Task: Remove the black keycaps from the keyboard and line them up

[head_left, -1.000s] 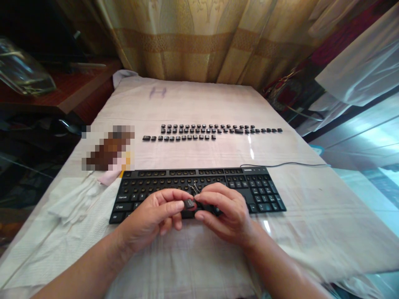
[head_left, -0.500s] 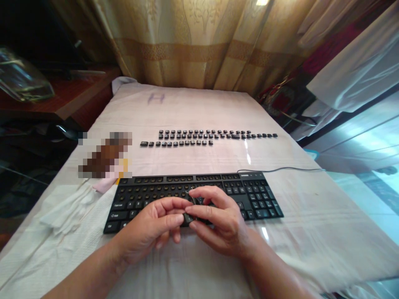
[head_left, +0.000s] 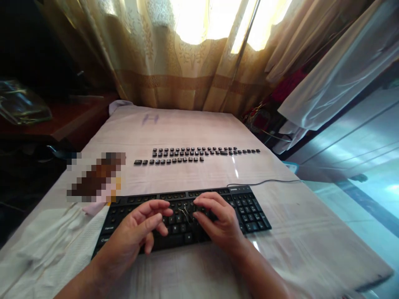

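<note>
A black keyboard lies across the white cloth. Many keys in its upper left part are off, baring small yellowish stems, while the number pad still has its caps. Over its left half hovers my left hand, fingers apart and nothing visible in them. My right hand is above the middle, thumb and forefinger bent close together. From under its fingers sticks a keycap puller with two thin wire prongs pointing up and left; its grip is mostly hidden.
Removed black keycaps lie in three rows beyond the keyboard. The keyboard's cable runs right. White cloth and a blurred-out item lie at left. A curtain hangs behind; a brown cabinet stands left.
My hands, together over a dark keycap before, have parted, and the left has opened. That keycap no longer shows between them. The view has tilted up, showing more of the bright window.
</note>
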Motion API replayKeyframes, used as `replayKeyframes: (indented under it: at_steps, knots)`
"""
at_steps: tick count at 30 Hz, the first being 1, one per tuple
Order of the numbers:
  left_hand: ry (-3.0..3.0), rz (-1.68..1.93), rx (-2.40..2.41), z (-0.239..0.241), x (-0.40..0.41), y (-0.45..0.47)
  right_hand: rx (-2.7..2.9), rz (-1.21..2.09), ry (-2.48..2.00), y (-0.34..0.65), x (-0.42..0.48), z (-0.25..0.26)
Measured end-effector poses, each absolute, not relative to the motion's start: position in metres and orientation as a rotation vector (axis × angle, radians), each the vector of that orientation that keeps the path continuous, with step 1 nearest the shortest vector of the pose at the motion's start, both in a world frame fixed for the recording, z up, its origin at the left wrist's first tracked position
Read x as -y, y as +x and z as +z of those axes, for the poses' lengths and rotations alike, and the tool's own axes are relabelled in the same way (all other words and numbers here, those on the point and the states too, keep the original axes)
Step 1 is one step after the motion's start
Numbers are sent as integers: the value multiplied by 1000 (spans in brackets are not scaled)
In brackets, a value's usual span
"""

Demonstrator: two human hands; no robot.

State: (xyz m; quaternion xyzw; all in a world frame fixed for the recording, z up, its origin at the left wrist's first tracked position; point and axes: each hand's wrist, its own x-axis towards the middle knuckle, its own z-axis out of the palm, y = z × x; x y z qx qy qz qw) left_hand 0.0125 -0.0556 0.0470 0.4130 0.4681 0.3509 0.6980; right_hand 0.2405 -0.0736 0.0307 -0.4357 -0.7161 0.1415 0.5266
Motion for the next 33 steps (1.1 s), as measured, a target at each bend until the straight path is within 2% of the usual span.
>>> replayKeyframes:
  at_steps: [9, 18, 23, 33]
  knots:
    - [1332, 1211, -1377, 46, 34, -11, 1849, 454, -1378, 257, 65, 36]
    - [1726, 1303, -1448, 26, 26, -27, 1740, 542, -1808, 303, -19, 32]
    - [1817, 1353, -1460, 22, 17, -34, 1661, 520, -1897, 315, -69, 21]
    - [1869, 1350, -1440, 21, 16, -37, 1648, 446, -2066, 322, -95, 9]
